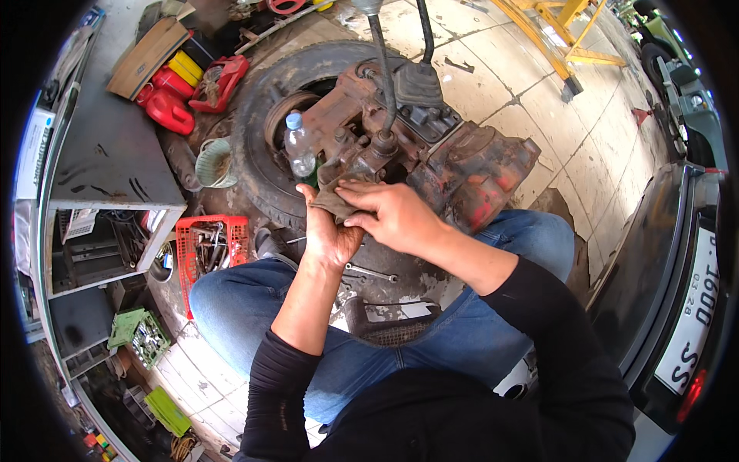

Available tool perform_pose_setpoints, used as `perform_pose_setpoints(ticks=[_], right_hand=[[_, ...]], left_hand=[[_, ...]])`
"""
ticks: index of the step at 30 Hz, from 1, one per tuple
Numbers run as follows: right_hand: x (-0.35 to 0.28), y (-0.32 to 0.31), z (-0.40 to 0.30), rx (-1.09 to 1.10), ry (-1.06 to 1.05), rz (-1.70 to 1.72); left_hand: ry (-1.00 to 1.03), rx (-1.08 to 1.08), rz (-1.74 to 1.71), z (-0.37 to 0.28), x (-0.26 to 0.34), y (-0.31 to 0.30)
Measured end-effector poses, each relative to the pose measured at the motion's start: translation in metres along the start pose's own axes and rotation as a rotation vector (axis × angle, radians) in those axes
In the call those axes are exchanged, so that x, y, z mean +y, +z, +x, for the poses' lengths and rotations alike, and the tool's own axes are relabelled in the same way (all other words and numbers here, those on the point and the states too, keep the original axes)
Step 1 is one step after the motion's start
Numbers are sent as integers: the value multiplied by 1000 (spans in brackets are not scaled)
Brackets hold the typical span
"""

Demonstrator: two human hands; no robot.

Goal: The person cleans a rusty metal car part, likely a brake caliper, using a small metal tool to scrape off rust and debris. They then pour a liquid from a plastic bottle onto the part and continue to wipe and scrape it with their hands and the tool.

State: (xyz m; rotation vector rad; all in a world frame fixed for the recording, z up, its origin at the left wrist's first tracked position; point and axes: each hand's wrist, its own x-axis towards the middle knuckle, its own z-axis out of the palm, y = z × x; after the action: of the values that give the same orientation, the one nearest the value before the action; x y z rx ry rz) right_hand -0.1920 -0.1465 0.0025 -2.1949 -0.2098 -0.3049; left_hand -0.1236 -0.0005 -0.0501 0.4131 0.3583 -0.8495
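Note:
A crumpled, dirty brown rag (335,199) lies between my two hands. My left hand (330,234) is palm up beneath it, thumb raised beside the cloth. From the right, my right hand (398,216) presses its fingers on the rag. Just beyond the hands is a greasy, rusty gearbox housing (473,167) with a shift lever (388,75) and a second lever in a rubber boot (417,84). It rests on a tyre (257,150). A plastic bottle with a blue cap (300,147) stands left of the housing. Combination wrenches (372,272) lie on the floor below my hands.
A red plastic basket of tools (242,228) sits left of my knee, near a metal workbench (115,156). Red containers (167,110) and a pale green bowl (215,164) are beyond. A yellow metal stand (554,40) is at upper right; a dark vehicle's rear (641,231) is at right.

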Motion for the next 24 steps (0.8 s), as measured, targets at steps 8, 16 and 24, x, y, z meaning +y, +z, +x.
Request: perform_pose_setpoints(ticks=[8,16,24], right_hand=[[13,-32,5,-162,358,-84],[22,-20,-3,-108,469,123],[39,-16,1,60,572,317]], left_hand=[[30,256,64,-2,3,13],[70,389,58,2,5,-1],[20,247,563,-26,0,29]])
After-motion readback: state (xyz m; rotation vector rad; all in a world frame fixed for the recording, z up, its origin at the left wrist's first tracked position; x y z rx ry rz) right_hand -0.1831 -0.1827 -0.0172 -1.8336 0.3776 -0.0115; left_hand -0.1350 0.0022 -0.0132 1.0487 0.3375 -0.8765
